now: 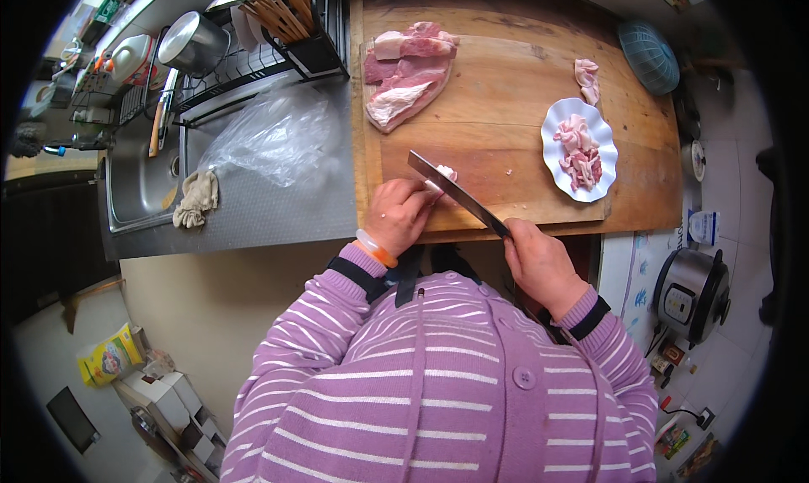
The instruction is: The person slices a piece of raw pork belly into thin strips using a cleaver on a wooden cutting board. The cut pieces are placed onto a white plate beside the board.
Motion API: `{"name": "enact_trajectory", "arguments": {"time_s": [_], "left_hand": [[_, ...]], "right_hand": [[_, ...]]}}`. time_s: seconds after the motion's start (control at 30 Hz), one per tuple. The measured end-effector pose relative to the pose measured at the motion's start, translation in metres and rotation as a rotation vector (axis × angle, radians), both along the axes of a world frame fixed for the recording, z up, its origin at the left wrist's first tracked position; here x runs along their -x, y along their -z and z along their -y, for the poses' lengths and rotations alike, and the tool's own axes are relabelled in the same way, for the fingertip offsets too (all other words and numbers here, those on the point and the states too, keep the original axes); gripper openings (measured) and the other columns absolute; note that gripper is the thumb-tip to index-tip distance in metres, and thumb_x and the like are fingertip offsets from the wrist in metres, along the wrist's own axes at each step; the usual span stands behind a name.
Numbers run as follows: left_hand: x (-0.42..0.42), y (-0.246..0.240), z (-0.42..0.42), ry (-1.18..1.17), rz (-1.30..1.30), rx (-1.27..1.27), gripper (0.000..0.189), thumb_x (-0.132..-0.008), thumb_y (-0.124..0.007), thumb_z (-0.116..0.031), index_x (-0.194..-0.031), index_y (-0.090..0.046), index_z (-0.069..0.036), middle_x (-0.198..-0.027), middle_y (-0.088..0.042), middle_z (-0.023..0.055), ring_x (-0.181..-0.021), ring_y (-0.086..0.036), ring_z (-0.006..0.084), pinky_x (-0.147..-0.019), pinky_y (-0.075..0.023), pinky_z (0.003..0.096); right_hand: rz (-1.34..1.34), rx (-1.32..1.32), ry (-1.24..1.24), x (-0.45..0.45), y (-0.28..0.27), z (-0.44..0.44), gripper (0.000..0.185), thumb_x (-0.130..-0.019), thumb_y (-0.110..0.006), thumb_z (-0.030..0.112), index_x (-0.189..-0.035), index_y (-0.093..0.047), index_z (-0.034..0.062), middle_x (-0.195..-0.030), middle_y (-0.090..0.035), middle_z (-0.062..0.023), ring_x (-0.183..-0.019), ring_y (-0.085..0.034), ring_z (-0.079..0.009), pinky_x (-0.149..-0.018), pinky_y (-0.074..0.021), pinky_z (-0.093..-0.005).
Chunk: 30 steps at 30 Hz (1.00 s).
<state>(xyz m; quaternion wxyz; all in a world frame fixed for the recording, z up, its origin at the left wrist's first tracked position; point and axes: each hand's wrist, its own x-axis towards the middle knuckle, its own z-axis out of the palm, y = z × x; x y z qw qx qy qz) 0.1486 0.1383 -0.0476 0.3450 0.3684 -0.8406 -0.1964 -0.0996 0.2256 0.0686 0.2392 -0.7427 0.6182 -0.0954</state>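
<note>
My right hand (pixel 542 263) grips the handle of a kitchen knife (pixel 458 192), whose blade slants up and left over the wooden cutting board (pixel 493 142). Under the fingertips of my left hand (pixel 399 210), a small piece of raw pork (pixel 433 186) is pressed to the board beside the blade. A bit of pale meat (pixel 447 172) shows on the blade's far side. Large slabs of raw pork (pixel 411 79) lie at the board's upper left. To the right, a white scalloped plate (pixel 550 167) holds sliced pork (pixel 580 148), with another pale strip (pixel 588 80) behind it.
On the steel counter left of the board lie a clear plastic bag (pixel 272 135) and a cloth glove (pixel 197 199). A sink (pixel 142 183) and a dish rack with a pot (pixel 193 44) and chopsticks (pixel 281 15) stand beyond. A blue basket (pixel 649 56) and an electric pressure cooker (pixel 689 296) are at the right.
</note>
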Motion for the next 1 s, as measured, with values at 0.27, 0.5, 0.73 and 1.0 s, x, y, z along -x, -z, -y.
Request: {"name": "enact_trajectory", "arguments": {"time_s": [0.27, 0.5, 0.73, 1.0], "left_hand": [[0.004, 0.002, 0.003, 0.022, -0.002, -0.028, 0.023, -0.078, -0.074, -0.006, -0.101, -0.073, -0.009, -0.102, -0.068, 0.0082, -0.094, -0.064, 0.0296, -0.081, -0.0493, 0.0412], [0.003, -0.001, 0.001, -0.002, 0.076, -0.074, 0.021, -0.077, -0.074, -0.009, -0.098, -0.073, -0.01, -0.099, -0.067, 0.0086, -0.09, -0.063, 0.0307, -0.078, -0.0476, 0.041], [-0.013, -0.004, 0.006, 0.03, 0.101, -0.102, 0.024, -0.077, -0.073, -0.008, -0.1, -0.071, -0.011, -0.099, -0.066, 0.0082, -0.09, -0.063, 0.0309, -0.077, -0.0488, 0.0421], [-0.022, -0.011, 0.011, -0.095, 0.119, -0.077, 0.024, -0.076, -0.072, -0.004, -0.099, -0.069, -0.009, -0.099, -0.066, 0.0085, -0.09, -0.065, 0.0311, -0.079, -0.0532, 0.0417]], "right_hand": [[-0.146, -0.14, -0.04, -0.006, -0.008, 0.005, 0.015, -0.095, -0.056, 0.01, -0.108, -0.051, 0.0047, -0.088, -0.06, -0.0181, -0.074, -0.065, -0.0394, -0.064, -0.0534, -0.049], [-0.084, -0.065, -0.102, -0.037, 0.034, 0.046, 0.015, -0.094, -0.053, 0.009, -0.107, -0.048, 0.004, -0.091, -0.061, -0.0204, -0.072, -0.066, -0.0419, -0.064, -0.0545, -0.0511], [0.084, -0.008, -0.046, -0.032, 0.03, 0.042, 0.019, -0.095, -0.055, 0.01, -0.111, -0.048, 0.0037, -0.093, -0.062, -0.0217, -0.079, -0.066, -0.0442, -0.068, -0.0532, -0.0528], [0.446, -0.057, 0.339, 0.013, 0.011, 0.018, 0.027, -0.096, -0.059, 0.008, -0.12, -0.051, 0.0024, -0.096, -0.067, -0.0228, -0.089, -0.067, -0.0421, -0.075, -0.0519, -0.0454]]}}
